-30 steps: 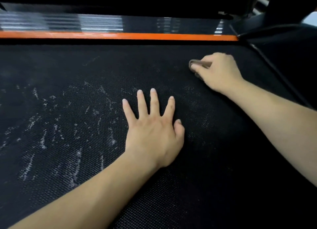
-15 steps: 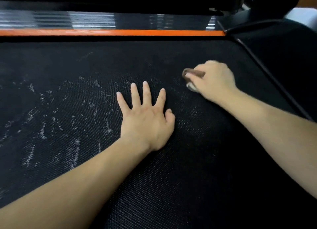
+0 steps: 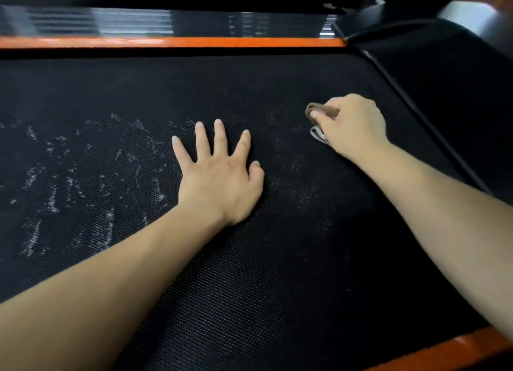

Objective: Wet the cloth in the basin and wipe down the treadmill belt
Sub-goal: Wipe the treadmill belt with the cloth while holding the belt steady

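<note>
We see both hands on the black, pebble-textured treadmill belt (image 3: 277, 259).
The left hand (image 3: 219, 176) lies flat, palm down, fingers straight and spread, holding nothing. The right hand (image 3: 352, 126) curls its fingers round the small bunched brown cloth (image 3: 322, 110), holding it against the belt near its right edge. Chalky white streaks (image 3: 52, 201) fleck the weave at left.

The bare left hand (image 3: 219, 176) is lying flat, palm down, fingers spread, its forearm (image 3: 111, 273) stretching forward. The bare right hand (image 3: 352, 126) is gripping a small bunched brown-and-white cloth (image 3: 322, 111) in curled fingers.
</note>
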{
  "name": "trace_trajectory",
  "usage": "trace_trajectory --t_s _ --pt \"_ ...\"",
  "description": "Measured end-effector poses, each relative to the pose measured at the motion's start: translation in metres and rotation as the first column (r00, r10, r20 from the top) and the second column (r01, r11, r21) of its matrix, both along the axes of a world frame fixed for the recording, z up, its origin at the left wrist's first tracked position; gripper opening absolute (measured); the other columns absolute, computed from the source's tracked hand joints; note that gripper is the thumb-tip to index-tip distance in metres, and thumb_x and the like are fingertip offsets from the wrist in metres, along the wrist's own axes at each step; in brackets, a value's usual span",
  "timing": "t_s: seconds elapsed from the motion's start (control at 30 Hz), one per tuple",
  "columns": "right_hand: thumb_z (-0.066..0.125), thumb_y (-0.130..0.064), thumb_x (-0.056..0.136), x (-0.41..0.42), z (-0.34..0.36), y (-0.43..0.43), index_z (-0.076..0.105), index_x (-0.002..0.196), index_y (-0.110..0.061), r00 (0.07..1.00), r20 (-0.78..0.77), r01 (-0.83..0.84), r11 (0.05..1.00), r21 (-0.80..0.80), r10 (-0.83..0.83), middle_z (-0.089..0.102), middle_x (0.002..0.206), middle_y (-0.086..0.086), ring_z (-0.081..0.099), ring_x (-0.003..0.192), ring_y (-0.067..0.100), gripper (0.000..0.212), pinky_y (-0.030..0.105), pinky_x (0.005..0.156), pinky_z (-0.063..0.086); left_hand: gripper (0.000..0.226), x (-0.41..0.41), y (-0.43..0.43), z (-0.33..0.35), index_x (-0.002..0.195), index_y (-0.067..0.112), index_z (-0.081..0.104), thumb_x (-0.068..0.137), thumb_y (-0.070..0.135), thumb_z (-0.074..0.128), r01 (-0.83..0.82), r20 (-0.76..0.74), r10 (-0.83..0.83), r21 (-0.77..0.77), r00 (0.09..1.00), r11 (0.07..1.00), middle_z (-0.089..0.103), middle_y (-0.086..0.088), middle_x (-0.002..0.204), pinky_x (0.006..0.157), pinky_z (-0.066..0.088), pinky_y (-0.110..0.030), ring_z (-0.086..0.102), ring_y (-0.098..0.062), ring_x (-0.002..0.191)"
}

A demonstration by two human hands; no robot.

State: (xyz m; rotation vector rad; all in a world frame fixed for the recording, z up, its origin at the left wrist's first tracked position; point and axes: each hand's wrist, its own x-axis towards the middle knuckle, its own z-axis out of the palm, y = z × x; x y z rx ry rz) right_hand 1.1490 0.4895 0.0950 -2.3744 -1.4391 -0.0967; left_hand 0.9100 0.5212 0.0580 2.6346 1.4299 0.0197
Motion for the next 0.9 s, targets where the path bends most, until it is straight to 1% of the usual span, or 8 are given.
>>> trace_trajectory --t_s 0.2,0.27,0.4,0.6,0.67,0.77,0.83,0.9 --pt "0.061 -0.052 0.088 -0.059 -0.009 -0.080 0.076 0.100 -0.037 0.962 -0.054 -0.270 0.963 -0.028 0.268 0.058 0.089 -0.009 0.059 0.079 0.013 0.023 0.030 0.070 0.047 0.069 0.000 0.000 0.000 0.161 0.036 0.003 0.097 0.060 0.011 0.004 0.002 -0.004 0.012 1.000 1.000 -0.005 -0.014 0.170 0.117 -0.008 -0.070 -0.013 -0.040 0.154" --pt "0.064 -0.050 0.087 -0.044 -0.007 -0.090 0.076 0.099 -0.038 0.971 -0.026 -0.237 0.971 -0.023 0.237 0.056 0.088 -0.010 0.057 0.080 0.010 0.022 0.027 0.069 0.043 0.070 -0.001 0.000 0.001 0.161 0.036 0.002 0.096 0.063 0.011 0.004 -0.002 -0.004 0.013 1.000 1.000 -0.005 -0.014 0.170 0.117 -0.008 -0.070 -0.013 -0.040 0.154" --pt "0.058 -0.053 0.091 -0.019 -0.007 -0.085 0.074 0.102 -0.034 1.000 -0.012 0.018 1.000 0.009 -0.018 0.057 0.091 -0.005 0.063 0.091 0.025 0.027 0.036 0.076 0.050 0.065 -0.001 -0.002 0.003 0.160 0.041 0.003 0.099 0.061 0.013 0.010 -0.013 -0.010 0.002 1.000 1.000 -0.005 -0.014 0.170 0.117 -0.009 -0.069 -0.014 -0.040 0.154" --pt "0.057 -0.055 0.085 -0.079 -0.008 -0.148 0.078 0.094 -0.037 0.933 -0.125 -0.330 0.941 0.077 0.337 0.061 0.085 -0.007 0.064 0.073 0.017 0.030 0.030 0.062 0.051 0.063 0.002 -0.034 0.010 0.161 0.036 0.006 0.102 0.056 0.018 0.047 0.005 -0.047 -0.030 0.999 0.998 -0.004 -0.011 0.171 0.118 -0.009 -0.067 -0.012 -0.038 0.155" --pt "0.062 -0.053 0.084 -0.058 -0.008 -0.144 0.079 0.095 -0.037 0.962 -0.054 -0.262 0.961 0.083 0.267 0.062 0.084 -0.008 0.065 0.076 0.018 0.025 0.028 0.063 0.048 0.065 0.001 -0.052 0.006 0.161 0.035 0.005 0.102 0.057 0.017 0.088 0.014 -0.088 -0.018 0.996 0.996 -0.006 -0.011 0.171 0.119 -0.010 -0.065 -0.013 -0.037 0.155" --pt "0.069 -0.048 0.086 -0.036 -0.014 -0.135 0.078 0.092 -0.035 0.998 -0.058 -0.017 0.998 0.064 0.021 0.060 0.084 -0.006 0.065 0.081 0.020 0.017 0.031 0.069 0.049 0.066 -0.002 -0.058 0.001 0.162 0.035 0.003 0.101 0.058 0.013 0.106 0.014 -0.106 0.005 0.994 0.994 -0.007 -0.011 0.170 0.120 -0.010 -0.064 -0.014 -0.037 0.155" --pt "0.068 -0.048 0.085 -0.054 -0.015 -0.144 0.078 0.093 -0.035 0.996 -0.065 -0.055 0.997 0.061 0.059 0.061 0.086 -0.005 0.065 0.078 0.021 0.018 0.033 0.068 0.052 0.066 -0.001 -0.057 0.000 0.162 0.034 0.003 0.101 0.057 0.014 0.105 0.011 -0.105 0.017 0.994 0.994 -0.006 -0.011 0.170 0.120 -0.009 -0.064 -0.014 -0.037 0.155" --pt "0.063 -0.053 0.083 -0.081 -0.012 -0.164 0.077 0.096 -0.035 0.962 -0.124 -0.236 0.969 0.075 0.244 0.061 0.085 -0.007 0.064 0.072 0.017 0.026 0.031 0.062 0.052 0.065 0.000 -0.057 0.000 0.162 0.034 0.004 0.101 0.057 0.015 0.111 0.012 -0.111 0.025 0.994 0.994 -0.005 -0.011 0.170 0.120 -0.008 -0.065 -0.012 -0.037 0.155"
